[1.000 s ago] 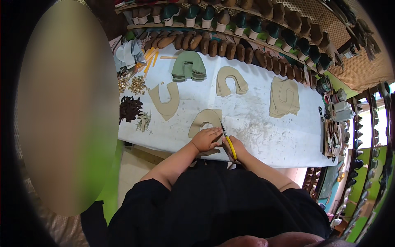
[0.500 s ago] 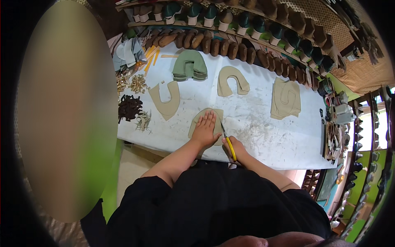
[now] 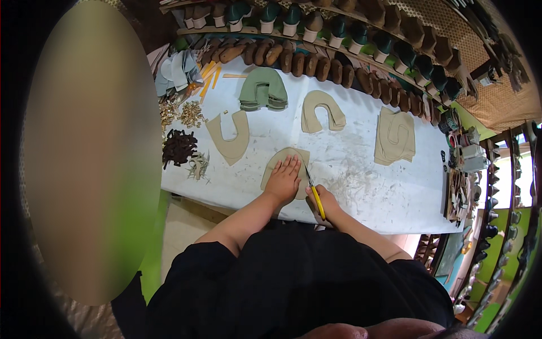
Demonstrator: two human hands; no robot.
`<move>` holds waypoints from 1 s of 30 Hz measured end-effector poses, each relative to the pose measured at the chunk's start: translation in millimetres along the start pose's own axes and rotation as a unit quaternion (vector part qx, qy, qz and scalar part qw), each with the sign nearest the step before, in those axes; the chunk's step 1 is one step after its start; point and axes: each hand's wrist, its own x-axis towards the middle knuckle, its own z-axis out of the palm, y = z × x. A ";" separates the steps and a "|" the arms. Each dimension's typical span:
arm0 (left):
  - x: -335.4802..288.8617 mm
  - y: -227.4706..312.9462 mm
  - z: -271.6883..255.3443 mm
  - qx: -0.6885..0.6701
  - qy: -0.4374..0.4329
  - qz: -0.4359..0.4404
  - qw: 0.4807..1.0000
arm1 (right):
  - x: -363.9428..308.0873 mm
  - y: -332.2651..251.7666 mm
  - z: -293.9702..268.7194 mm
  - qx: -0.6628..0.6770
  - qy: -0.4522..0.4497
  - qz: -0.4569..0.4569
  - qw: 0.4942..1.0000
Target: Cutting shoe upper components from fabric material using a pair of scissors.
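Under my left hand (image 3: pixel 284 179) lies a beige sheet piece (image 3: pixel 272 165) with a rounded top, near the table's front edge. The left fingers are stretched flat on it and press it down. My right hand (image 3: pixel 326 203) grips yellow-handled scissors (image 3: pixel 318 201), whose blades point away from me along the right edge of the piece. How far the blades are parted is too small to tell. Farther up the table lie a beige U-shaped cut-out (image 3: pixel 241 141) at the left, a stack of beige U-shaped pieces (image 3: pixel 310 116) and a stack of green ones (image 3: pixel 257 93).
A white-covered table (image 3: pixel 350 147) spans the middle. Beige sheets (image 3: pixel 389 152) lie at its right. Dark strips (image 3: pixel 179 148) and small gold fittings (image 3: pixel 192 114) are heaped at the left. Shoe lasts (image 3: pixel 310 66) line racks along the back. Scraps (image 3: pixel 455 195) crowd the right edge.
The view has shifted slightly. My left hand stays flat on the beige piece, and the scissors remain in my right hand at its right edge, turned a little.
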 end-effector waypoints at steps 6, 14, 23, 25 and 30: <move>-0.4 -1.8 6.5 -0.013 0.049 0.001 0.999 | 0.7 1.4 3.6 -0.004 0.005 -0.002 1.000; -4.8 -3.2 10.9 -0.015 0.084 0.043 0.995 | 2.3 11.7 9.4 0.014 0.023 -0.025 0.999; -4.2 -3.0 10.8 -0.020 0.111 0.060 0.992 | 2.8 4.3 8.2 0.013 0.040 -0.014 0.999; -5.5 -3.1 8.5 -0.023 0.107 0.057 0.992 | 4.4 1.2 8.1 0.018 0.026 0.003 0.999; -5.3 -2.6 7.8 -0.020 0.108 0.058 0.992 | 7.7 7.9 10.6 0.004 0.037 -0.017 0.999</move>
